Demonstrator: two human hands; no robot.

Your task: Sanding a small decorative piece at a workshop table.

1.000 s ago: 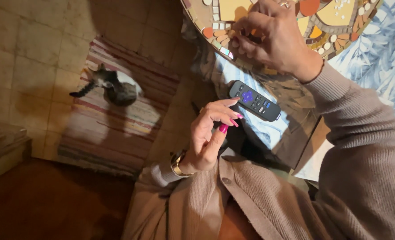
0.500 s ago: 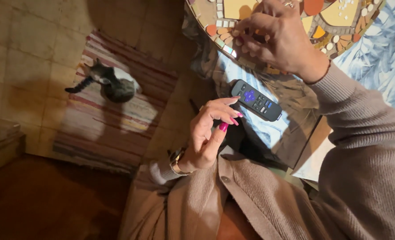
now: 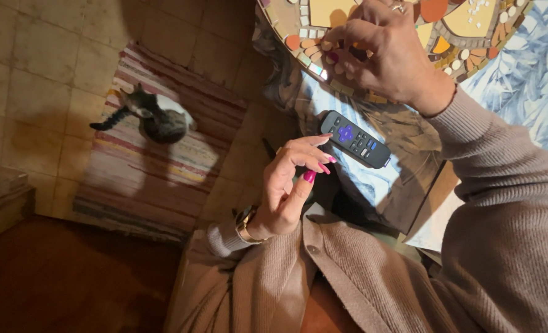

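Right hand [image 3: 388, 58] pinches its grip together on a small tile at the mosaic tabletop [image 3: 465, 24], left hand [image 3: 286, 185] hangs loosely curled, grip apart, beside the black remote [image 3: 355, 139], cat [image 3: 156, 117] on the striped rug [image 3: 156, 160].

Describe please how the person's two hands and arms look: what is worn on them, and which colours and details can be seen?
Both arms wear long taupe ribbed-knit cardigan sleeves with snug ribbed cuffs. The left hand has bright pink polished nails and a gold-coloured wristwatch at the cuff. The right hand has dark polished nails, and a small ring shows on one finger.
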